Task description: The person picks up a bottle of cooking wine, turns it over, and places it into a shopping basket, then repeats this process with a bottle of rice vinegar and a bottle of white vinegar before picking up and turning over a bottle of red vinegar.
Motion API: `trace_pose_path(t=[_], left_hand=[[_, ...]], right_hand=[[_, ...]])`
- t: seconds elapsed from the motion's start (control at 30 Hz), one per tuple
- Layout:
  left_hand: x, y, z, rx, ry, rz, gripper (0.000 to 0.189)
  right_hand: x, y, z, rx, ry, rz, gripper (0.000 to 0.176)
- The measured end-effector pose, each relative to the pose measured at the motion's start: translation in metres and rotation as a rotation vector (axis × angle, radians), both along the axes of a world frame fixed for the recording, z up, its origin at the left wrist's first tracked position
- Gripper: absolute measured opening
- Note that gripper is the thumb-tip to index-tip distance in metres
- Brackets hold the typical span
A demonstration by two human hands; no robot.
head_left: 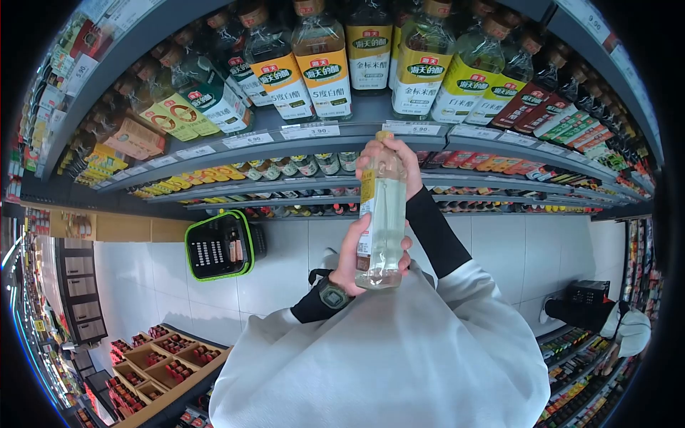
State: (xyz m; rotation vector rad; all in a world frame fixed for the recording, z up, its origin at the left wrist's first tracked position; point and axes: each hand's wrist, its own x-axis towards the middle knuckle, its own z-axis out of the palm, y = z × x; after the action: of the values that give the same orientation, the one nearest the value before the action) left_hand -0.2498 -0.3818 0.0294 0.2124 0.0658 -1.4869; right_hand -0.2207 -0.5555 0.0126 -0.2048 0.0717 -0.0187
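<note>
Between left hand (352, 258) and right hand (404, 165) stands the bottle (383, 214).

**One head-worn view, wide and tilted down**

A single camera sits on the person's head, facing forward and down along a shop shelf (357, 132). Its fisheye lens bends the shelf rows into arcs and blackens the corners. The left hand (360, 260) and right hand (399, 167), both wrapped around a bottle (382, 214), sit very near at mid-frame. The tiled floor (285, 260) lies well below.

Bright, even store light; strong fisheye bending toward black corners; bottle labels at 12 o'clock sharp, rim soft.
</note>
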Motion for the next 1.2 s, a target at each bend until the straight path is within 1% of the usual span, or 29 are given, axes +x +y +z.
trace_pose_path(t=[0.3, 0.4, 0.53, 0.6, 0.7, 0.9, 1.2], left_hand=[[0.005, -0.002, 0.017, 0.049, 0.011, -0.002, 0.063], [0.005, -0.001, 0.016, 0.061, 0.015, 0.007, 0.062], [0.000, -0.004, 0.014, 0.103, -0.053, 0.049, 0.062], [-0.002, -0.006, 0.012, 0.120, -0.052, 0.056, 0.061], [-0.001, -0.006, 0.013, 0.135, -0.054, 0.057, 0.061], [0.002, -0.005, 0.020, 0.137, -0.060, 0.048, 0.060], [-0.001, -0.007, 0.022, 0.180, -0.041, 0.050, 0.057]], right_hand=[[0.006, -0.001, 0.003, 0.027, 0.010, 0.013, 0.020], [0.007, -0.001, 0.001, -0.026, 0.014, 0.001, 0.020], [0.005, -0.002, 0.002, -0.016, 0.037, 0.034, 0.019], [0.006, -0.004, -0.003, -0.025, 0.012, 0.040, 0.019], [0.007, -0.003, -0.005, 0.027, -0.016, 0.058, 0.018], [0.007, -0.001, -0.002, 0.028, -0.013, 0.031, 0.021], [0.013, -0.002, -0.020, 0.144, -0.192, 0.083, 0.029]])
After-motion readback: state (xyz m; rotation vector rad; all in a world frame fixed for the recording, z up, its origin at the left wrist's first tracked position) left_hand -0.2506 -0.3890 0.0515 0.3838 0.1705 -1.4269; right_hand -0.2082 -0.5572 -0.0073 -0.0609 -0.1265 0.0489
